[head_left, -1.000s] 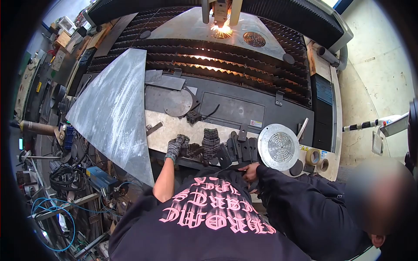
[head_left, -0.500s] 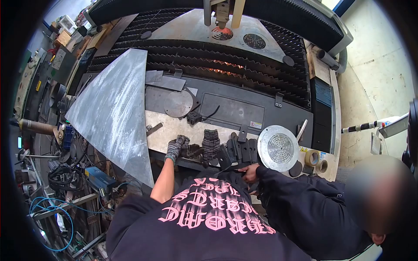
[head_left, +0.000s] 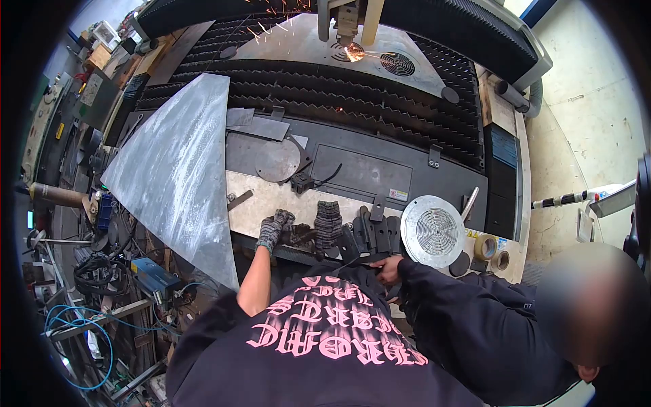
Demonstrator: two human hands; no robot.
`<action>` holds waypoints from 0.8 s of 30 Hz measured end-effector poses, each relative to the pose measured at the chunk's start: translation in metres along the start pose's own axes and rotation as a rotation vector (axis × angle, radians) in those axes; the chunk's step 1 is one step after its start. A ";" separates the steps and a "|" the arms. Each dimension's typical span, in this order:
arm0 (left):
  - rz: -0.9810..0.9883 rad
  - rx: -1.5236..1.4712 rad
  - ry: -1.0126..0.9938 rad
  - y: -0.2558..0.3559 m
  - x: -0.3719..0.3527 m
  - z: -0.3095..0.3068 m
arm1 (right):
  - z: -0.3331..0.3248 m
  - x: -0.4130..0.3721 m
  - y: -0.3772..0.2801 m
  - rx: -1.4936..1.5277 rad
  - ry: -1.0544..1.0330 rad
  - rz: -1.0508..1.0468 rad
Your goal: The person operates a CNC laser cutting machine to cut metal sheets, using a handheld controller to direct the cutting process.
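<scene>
My left hand (head_left: 274, 229), in a grey knitted work glove, rests on the front ledge (head_left: 261, 203) of the machine with its fingers curled in. I cannot tell whether anything is inside them. Just right of it lies a dark, dirty glove (head_left: 300, 236), and beside that a grey striped glove (head_left: 328, 225) with its cuff away from me. My right hand is out of sight. A co-worker's bare hand (head_left: 388, 269) reaches in from the right, close to several dark flat pieces (head_left: 369, 230) on the ledge.
A cutting head (head_left: 346, 34) throws sparks over a metal sheet (head_left: 291, 42) on the toothed slats. A large grey plate (head_left: 176, 169) leans at left. A slotted disc (head_left: 434, 230) and tape rolls (head_left: 485, 247) lie at right. The co-worker (head_left: 488, 319) stands close on my right.
The glow under the cutting head has become bright sparks, flying to the upper left and along the sheet. The orange light between the slats has mostly faded. The hands have stayed in place.
</scene>
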State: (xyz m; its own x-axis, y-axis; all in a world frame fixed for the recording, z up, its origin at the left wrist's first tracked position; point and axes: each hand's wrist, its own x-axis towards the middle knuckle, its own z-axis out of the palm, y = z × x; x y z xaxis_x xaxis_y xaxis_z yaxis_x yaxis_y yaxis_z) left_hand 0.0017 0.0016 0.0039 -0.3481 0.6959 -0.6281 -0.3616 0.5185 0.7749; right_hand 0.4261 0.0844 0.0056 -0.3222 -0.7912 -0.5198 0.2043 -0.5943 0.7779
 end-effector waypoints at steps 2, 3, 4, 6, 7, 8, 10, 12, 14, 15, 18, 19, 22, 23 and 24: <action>-0.010 0.007 -0.003 0.005 -0.004 0.002 | -0.008 0.005 -0.008 0.016 -0.026 0.037; 0.003 0.013 -0.004 0.004 -0.004 0.002 | -0.015 0.009 -0.015 -0.041 -0.091 0.076; 0.016 0.018 -0.004 0.001 -0.002 0.001 | -0.021 0.013 -0.021 -0.099 -0.155 0.114; 0.008 0.014 0.001 0.001 -0.002 0.001 | -0.032 0.022 -0.034 -0.184 -0.235 0.176; -0.013 0.007 0.006 0.003 -0.004 0.002 | -0.036 0.026 -0.039 -0.211 -0.252 0.202; -0.033 -0.001 0.011 0.007 -0.006 0.003 | -0.040 0.029 -0.044 -0.239 -0.269 0.226; -0.019 -0.043 -0.002 0.003 -0.003 0.001 | -0.036 0.025 -0.037 -0.146 -0.207 0.169; -0.002 -0.037 -0.006 0.002 -0.002 0.001 | -0.030 0.017 -0.027 0.036 -0.161 0.132; 0.017 0.017 0.001 0.003 -0.004 0.002 | -0.023 0.011 -0.018 0.192 -0.141 0.123; 0.008 -0.021 0.000 0.002 -0.004 0.002 | -0.021 0.010 -0.016 0.211 -0.137 0.121; 0.000 -0.097 -0.008 -0.002 0.000 0.003 | -0.023 0.011 -0.020 -0.031 -0.152 0.120; 0.007 -0.095 -0.013 -0.004 0.002 0.002 | -0.025 0.014 -0.023 -0.077 -0.155 0.113; -0.008 -0.077 -0.003 0.001 -0.002 0.003 | -0.023 0.015 -0.024 -0.156 -0.089 0.069; -0.020 -0.068 0.005 0.004 -0.004 0.004 | -0.021 0.015 -0.023 -0.172 -0.054 0.049; -0.033 -0.085 -0.003 0.001 -0.002 0.002 | -0.020 0.015 -0.021 -0.136 -0.048 0.038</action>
State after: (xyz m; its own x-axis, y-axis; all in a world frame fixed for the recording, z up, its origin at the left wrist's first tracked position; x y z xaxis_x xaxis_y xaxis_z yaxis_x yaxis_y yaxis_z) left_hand 0.0037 0.0021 0.0064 -0.3326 0.6806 -0.6528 -0.4446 0.4973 0.7450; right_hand 0.4351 0.0827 -0.0255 -0.3548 -0.8078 -0.4708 0.3392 -0.5804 0.7403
